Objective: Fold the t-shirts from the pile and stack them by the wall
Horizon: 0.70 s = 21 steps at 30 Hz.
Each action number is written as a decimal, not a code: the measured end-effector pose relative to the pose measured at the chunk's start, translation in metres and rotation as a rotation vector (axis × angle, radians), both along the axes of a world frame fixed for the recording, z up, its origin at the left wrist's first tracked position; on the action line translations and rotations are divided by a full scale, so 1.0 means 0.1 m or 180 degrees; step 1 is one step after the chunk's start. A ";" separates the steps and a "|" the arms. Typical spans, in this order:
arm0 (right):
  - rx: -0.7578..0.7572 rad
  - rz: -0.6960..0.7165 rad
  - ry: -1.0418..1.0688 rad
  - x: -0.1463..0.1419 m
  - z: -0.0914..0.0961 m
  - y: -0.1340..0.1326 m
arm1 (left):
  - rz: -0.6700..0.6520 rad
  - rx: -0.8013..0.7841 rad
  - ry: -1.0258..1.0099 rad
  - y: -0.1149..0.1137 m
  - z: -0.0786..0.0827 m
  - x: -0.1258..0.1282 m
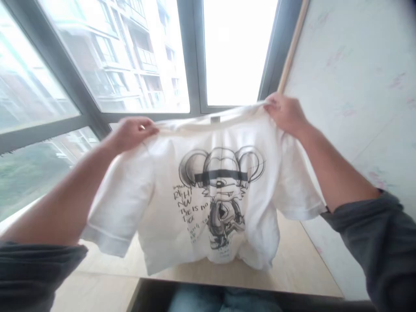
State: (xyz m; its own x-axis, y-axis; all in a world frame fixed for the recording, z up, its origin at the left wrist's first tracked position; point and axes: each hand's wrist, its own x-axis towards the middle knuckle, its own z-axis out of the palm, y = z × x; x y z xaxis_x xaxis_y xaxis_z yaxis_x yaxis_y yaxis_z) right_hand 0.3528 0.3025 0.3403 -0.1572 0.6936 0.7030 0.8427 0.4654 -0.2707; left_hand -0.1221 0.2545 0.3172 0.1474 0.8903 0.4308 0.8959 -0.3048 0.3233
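A person's two bare hands spread a white short-sleeved T-shirt [208, 190] by its shoulders: the left hand [133, 132] pinches one between thumb and fingers, the right hand [287, 113] the other. A sketched, big-eared cartoon character [224, 190] and lettering face the wearer. The shirt is over a pale wooden tabletop [302, 260], before grey-framed windows [237, 52], with floral wallpaper [357, 86] at right.

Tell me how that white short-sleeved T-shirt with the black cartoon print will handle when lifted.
The white fabric T-shirt is likely floppy: its lower part buckles into folds. It's probably light, since the left hand and right hand hold its top up by fingertips.
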 end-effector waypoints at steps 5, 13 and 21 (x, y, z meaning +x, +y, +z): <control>-0.1751 0.0080 -0.0058 0.03 -1.46 0.06 | -0.0037 -0.0700 -0.0188 0.03 -1.23 0.06; -0.3472 0.1244 0.0953 0.43 -1.99 -0.65 | -0.0204 -0.1548 -0.0765 -0.51 -1.78 -0.11; -0.2289 0.0598 0.1534 0.61 -2.20 -1.37 | -0.0338 -0.2263 -0.1215 -1.37 -1.74 -0.07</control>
State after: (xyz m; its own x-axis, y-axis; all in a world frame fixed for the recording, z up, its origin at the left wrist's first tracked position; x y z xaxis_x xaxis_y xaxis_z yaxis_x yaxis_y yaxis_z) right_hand 0.4140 0.1652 0.1202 -0.1121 0.9857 0.1259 0.4882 0.1649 -0.8570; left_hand -0.1289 0.1172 0.1428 0.2038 0.9595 -0.1947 0.6627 0.0112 0.7488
